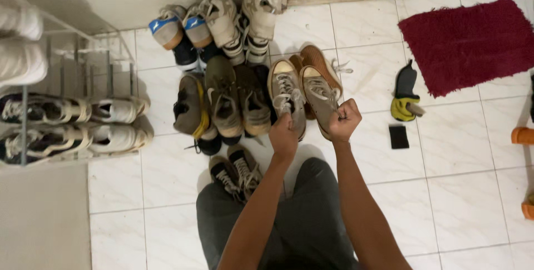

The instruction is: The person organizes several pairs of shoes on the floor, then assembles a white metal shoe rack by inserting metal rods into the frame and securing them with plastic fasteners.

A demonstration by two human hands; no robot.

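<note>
I hold a pair of khaki lace-up sneakers above the tiled floor. My left hand (pixel 283 135) grips the heel of the left sneaker (pixel 285 93). The heel of the right sneaker (pixel 319 95) is gripped in my right hand (pixel 344 120). Both shoes point away from me, side by side, above a brown shoe (pixel 321 63) lying on the floor. My grey trousers fill the bottom centre.
Several shoes lie heaped on the white tiles (pixel 445 192) ahead: olive sneakers (pixel 225 103), blue-soled ones (pixel 178 31), cream high-tops (pixel 242 20). A white wire shoe rack (pixel 72 120) holds sneakers at left. At right are a red mat (pixel 473 42), a yellow-black object (pixel 405 100) and a small black square (pixel 398 136).
</note>
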